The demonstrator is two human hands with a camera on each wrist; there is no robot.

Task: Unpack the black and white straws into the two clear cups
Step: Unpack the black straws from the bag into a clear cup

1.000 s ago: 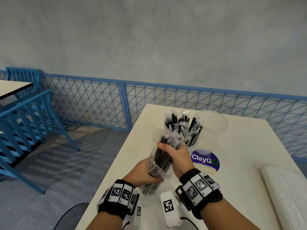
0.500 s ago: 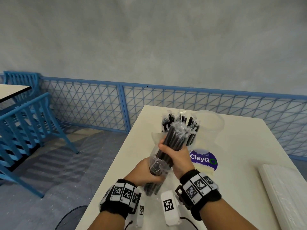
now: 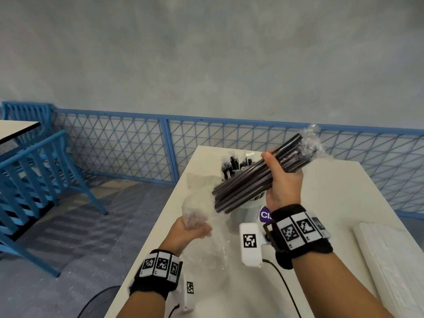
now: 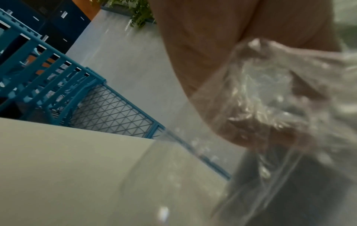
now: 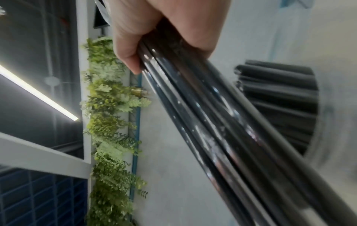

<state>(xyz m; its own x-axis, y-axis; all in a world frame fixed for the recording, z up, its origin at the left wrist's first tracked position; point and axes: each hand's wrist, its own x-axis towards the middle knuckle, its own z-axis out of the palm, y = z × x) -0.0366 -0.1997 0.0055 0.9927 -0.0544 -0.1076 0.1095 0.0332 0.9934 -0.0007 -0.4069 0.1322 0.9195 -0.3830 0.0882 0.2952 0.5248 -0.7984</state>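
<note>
Above the clear cup (image 3: 246, 204), the right hand (image 3: 283, 180) is clutching black straws (image 3: 250, 182); the left hand (image 3: 190, 230) is gripping the empty wrapper (image 3: 197, 207); tilted, loose straws could slide out.

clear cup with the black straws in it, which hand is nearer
Right. The right hand, gripping a bundle of black straws, is just beside and above the clear plastic cup. The left hand holds the empty clear plastic wrapper lower, off to its left.

head view looks down from above; wrist views sit close (left perhaps blurred), sharing blue railing (image 3: 165, 143).
</note>
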